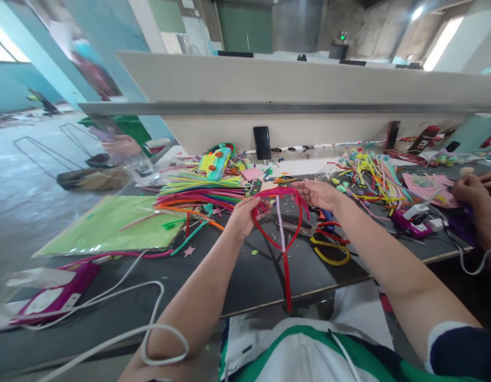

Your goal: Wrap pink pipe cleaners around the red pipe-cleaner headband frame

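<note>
Between my two hands hangs a frame of bent pipe cleaners (pixel 285 260), red and pink with a pale lilac stem down its middle. My left hand (pixel 247 215) pinches the upper left corner of it. At the upper right corner, the fingers of my right hand (pixel 319 194) close on the pink top strip. The red tail of the frame points down toward the table's front edge. Just right of the frame lie scissors with yellow and red handles (pixel 330 249), partly behind it. A bundle of coloured pipe cleaners (pixel 201 196) lies left of my left hand.
A green sheet in plastic (pixel 105 225) lies at left, near a purple power strip (pixel 56 297) with white cables. A phone (pixel 262 143) leans on the divider. More pipe cleaners (pixel 376 178) are piled right. Another person's hands (pixel 474 193) are at the far right.
</note>
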### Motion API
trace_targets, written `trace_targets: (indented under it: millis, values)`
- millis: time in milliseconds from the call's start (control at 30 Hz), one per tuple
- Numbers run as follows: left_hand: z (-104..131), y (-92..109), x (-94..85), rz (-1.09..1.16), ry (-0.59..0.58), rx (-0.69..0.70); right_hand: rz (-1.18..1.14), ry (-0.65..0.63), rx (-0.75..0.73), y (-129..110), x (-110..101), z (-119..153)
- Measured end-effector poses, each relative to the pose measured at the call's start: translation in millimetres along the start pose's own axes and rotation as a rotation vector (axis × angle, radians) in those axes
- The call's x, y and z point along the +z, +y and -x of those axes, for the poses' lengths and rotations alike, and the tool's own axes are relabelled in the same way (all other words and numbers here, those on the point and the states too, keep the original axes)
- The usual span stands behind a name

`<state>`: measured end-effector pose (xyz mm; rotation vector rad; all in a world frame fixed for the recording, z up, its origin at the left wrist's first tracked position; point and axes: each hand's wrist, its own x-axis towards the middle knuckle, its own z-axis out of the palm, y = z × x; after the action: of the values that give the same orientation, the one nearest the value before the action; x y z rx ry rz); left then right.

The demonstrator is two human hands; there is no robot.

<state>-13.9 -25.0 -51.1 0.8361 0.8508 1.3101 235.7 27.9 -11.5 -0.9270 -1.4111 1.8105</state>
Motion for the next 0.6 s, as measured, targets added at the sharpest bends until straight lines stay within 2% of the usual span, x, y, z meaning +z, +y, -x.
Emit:
trace_targets:
  millis: [100,200,333,600]
  values:
    - [-2.8,-1.0,-9.9,0.021,-0.013,-0.015,-0.124,0.008,-0.039,20.8,0.4,-5.0]
    - [-5.0,-6.5,-13.1,0.044,-0.025,-0.053,-0.119,0.034,-0.056,32.6,1.5,-10.1]
    - [-6.9,-12.6,-11.7,0.092,-0.025,-0.087,-0.116,0.047,-0.026,39.9,-2.6,-12.3]
    - [-7.3,-15.2,-8.8,0.185,-0.158,-0.185,-0.167,0.034,-0.001,47.4,-10.4,-2.2]
